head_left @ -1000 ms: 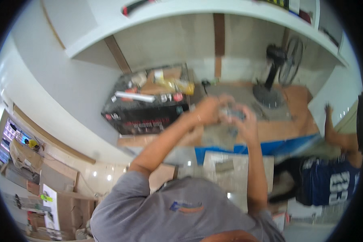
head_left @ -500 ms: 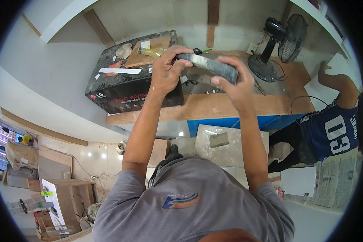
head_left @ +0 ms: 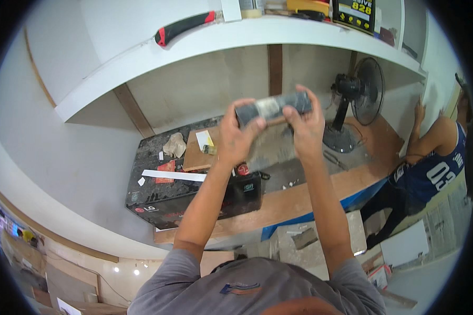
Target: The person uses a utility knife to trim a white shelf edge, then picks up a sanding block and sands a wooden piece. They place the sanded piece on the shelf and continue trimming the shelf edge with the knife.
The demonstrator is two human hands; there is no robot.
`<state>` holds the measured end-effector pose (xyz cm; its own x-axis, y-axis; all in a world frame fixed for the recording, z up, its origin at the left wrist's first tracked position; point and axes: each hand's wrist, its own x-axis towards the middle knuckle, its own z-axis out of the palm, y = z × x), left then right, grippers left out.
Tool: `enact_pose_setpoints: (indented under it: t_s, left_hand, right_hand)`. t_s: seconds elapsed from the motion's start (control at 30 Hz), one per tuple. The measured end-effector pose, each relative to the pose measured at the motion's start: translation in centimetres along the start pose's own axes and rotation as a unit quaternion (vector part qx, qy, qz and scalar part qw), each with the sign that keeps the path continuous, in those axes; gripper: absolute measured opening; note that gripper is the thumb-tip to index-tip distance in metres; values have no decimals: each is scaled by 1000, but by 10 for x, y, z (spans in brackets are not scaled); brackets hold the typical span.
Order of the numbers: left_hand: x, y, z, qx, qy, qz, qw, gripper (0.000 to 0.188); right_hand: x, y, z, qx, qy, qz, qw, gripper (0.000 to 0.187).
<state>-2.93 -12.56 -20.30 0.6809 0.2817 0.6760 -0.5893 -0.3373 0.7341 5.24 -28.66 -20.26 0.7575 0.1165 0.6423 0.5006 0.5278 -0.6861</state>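
Note:
Up in front of me, above the counter, I hold a dark grey oblong block [head_left: 270, 108] that looks like a sanding block, with a pale patch at its middle. My left hand [head_left: 235, 134] is closed round its left end, thumb on the near side. My right hand [head_left: 309, 126] grips the other end, fingers over the top edge and thumb pressed on the near face. What covers the block is blurred. Below my left forearm stands a black carton [head_left: 194, 207], topped with a brown board [head_left: 193, 159], a white strip [head_left: 174, 175] and a crumpled pale lump [head_left: 174, 145].
A white shelf [head_left: 215, 34] spans overhead, holding a red-and-black handled tool [head_left: 185, 27]. On the wooden counter [head_left: 294, 197] stand a black fan [head_left: 347, 100] and pliers [head_left: 335, 160]. A co-worker in a blue jersey [head_left: 431, 168] is at the right. Below lies a dusty pale surface [head_left: 284, 249].
My view has tilted up, bringing the overhead shelf into sight. The block has turned from slanting down to the right to nearly level, its broad face now towards me. Both hands stay on it.

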Motion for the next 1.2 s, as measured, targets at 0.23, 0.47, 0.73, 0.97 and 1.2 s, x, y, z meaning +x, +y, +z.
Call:
enact_pose_setpoints:
  t_s: [0.23, 0.47, 0.73, 0.97, 1.2]
  left_hand:
    - [58, -18, -50, -206, -68, -11, 976, 42]
    - [59, -11, -49, 65, -16, 268, 961, 59]
    - [50, -12, -41, 113, -212, 204, 949, 60]
    - [45, -5, -20, 139, -321, 117, 930, 72]
    - [30, -17, 9, 225, -309, 203, 901, 79]
  right_hand:
    - [4, -6, 46, -101, -27, -136, 985, 34]
    - [-29, -28, 53, -238, 78, -128, 960, 38]
    - [-23, -24, 28, -262, -46, -141, 954, 75]
    - [-22, -21, -25, -393, -86, -162, 901, 82]
    - [-32, -17, -59, -374, -55, -173, 909, 76]
